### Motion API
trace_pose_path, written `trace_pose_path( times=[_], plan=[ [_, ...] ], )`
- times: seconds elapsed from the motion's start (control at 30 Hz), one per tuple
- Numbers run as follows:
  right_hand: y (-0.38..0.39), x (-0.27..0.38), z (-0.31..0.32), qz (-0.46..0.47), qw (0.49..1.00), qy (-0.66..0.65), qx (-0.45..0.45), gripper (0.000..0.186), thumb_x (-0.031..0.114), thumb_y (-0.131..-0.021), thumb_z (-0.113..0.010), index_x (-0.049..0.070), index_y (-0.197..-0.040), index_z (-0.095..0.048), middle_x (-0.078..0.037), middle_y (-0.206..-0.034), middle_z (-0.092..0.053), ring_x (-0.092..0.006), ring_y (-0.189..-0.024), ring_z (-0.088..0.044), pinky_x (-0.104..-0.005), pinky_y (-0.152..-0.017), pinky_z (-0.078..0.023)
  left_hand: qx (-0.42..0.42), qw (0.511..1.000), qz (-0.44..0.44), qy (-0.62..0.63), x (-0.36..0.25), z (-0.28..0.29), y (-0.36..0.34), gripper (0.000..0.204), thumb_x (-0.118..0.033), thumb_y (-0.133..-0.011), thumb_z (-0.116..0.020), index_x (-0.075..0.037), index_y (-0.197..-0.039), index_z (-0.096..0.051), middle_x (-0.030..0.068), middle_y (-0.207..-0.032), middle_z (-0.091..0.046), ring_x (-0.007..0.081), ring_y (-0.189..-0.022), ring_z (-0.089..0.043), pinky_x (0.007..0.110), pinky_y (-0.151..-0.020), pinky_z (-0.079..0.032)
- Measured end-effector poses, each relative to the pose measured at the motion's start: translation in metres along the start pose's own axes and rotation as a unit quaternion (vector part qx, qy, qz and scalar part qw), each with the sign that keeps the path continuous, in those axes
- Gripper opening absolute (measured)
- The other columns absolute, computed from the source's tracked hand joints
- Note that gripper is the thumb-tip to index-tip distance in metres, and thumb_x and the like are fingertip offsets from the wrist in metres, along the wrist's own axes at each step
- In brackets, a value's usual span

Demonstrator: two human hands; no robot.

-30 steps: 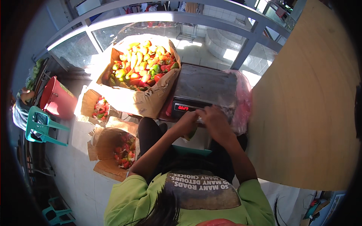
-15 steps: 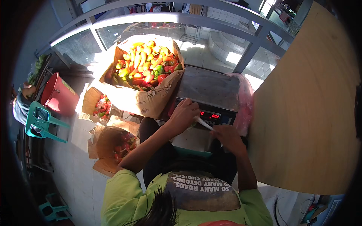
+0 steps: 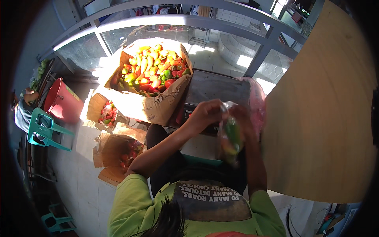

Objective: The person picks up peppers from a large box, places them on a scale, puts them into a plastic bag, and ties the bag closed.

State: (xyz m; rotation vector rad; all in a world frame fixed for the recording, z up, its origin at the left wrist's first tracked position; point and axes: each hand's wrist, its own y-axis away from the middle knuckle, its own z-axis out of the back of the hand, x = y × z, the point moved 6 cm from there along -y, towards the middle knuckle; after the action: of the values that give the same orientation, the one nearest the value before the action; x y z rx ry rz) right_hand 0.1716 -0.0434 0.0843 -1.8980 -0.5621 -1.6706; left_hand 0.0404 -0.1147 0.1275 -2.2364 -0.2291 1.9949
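Note:
A clear plastic bag with a green pepper and something reddish in it hangs in front of me, blurred by motion. My left hand pinches the bag's gathered top from the left. At the right of the same top, my right hand is closed on the plastic, its fingers partly smeared. Behind the hands sits a flat-topped weighing scale, its display mostly covered by my left hand and the bag.
Left of the scale stands a large cardboard box heaped with red, yellow and green peppers. Two smaller boxes hold bagged peppers. Pink plastic bags lie right of the scale, near a wooden panel. A red bucket and green chair stand left.
Both hands have lifted, bringing the bag up from below, so it now hangs upright between them. My left hand has shifted right, and the scale's lit display is now largely hidden.

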Motion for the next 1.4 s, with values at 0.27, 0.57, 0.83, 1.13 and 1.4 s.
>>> trace_pose_path(
  times=[0.27, 0.57, 0.83, 1.13, 1.4],
  plan=[
    [0.009, -0.103, -0.060, -0.129, 0.986, -0.043, 0.091, 0.025, 0.024, -0.093, -0.040, 0.008, -0.109, -0.049, 0.000, -0.083, -0.051, -0.0095, -0.069, -0.050, -0.0280, -0.060, -0.042, -0.251, 0.962, -0.035, -0.102, 0.051, 0.036, -0.005, 0.018, -0.014, -0.077, -0.065, 0.000, -0.078, -0.053, 0.0019, -0.077, -0.057, 0.0058, -0.070, -0.051, 0.023, -0.063, -0.042],
    [0.006, 0.033, -0.040, 0.168, 0.878, 0.446, 0.053, 0.014, 0.010, -0.084, -0.045, 0.000, -0.092, -0.051, -0.012, -0.077, -0.051, -0.0281, -0.073, -0.054, -0.0320, -0.064, -0.040, -0.164, 0.941, -0.048, -0.292, 0.037, 0.040, 0.018, 0.018, -0.012, -0.073, -0.066, 0.002, -0.077, -0.056, 0.0074, -0.074, -0.053, 0.0144, -0.068, -0.053, 0.028, -0.062, -0.041],
    [-0.009, 0.031, -0.014, 0.078, 0.977, 0.149, 0.129, 0.014, 0.012, -0.085, -0.049, 0.002, -0.082, -0.058, -0.006, -0.081, -0.055, -0.0170, -0.079, -0.054, -0.0285, -0.073, -0.041, 0.042, 0.990, -0.055, -0.126, -0.008, -0.010, 0.020, 0.016, -0.003, -0.072, -0.067, 0.001, -0.085, -0.059, 0.0028, -0.085, -0.056, 0.0065, -0.076, -0.054, 0.022, -0.067, -0.044],
    [0.027, -0.028, -0.056, -0.073, 0.905, -0.406, 0.103, 0.031, 0.035, -0.087, -0.052, 0.005, -0.094, -0.054, -0.009, -0.077, -0.055, -0.0197, -0.060, -0.057, -0.0262, -0.046, -0.050, -0.118, 0.991, -0.051, -0.025, -0.012, -0.009, -0.001, 0.010, -0.002, -0.073, -0.066, 0.000, -0.082, -0.061, 0.0015, -0.080, -0.056, 0.0061, -0.069, -0.056, 0.020, -0.059, -0.046],
    [0.032, -0.028, -0.087, -0.169, 0.829, -0.503, 0.178, 0.034, 0.036, -0.092, -0.041, 0.006, -0.077, -0.046, -0.003, -0.061, -0.040, -0.0180, -0.050, -0.054, -0.0298, -0.035, -0.046, -0.247, 0.952, -0.068, -0.165, 0.000, 0.020, 0.002, 0.010, -0.002, -0.071, -0.068, 0.002, -0.075, -0.060, 0.0028, -0.072, -0.056, 0.0071, -0.064, -0.055, 0.022, -0.057, -0.044]
  ],
)
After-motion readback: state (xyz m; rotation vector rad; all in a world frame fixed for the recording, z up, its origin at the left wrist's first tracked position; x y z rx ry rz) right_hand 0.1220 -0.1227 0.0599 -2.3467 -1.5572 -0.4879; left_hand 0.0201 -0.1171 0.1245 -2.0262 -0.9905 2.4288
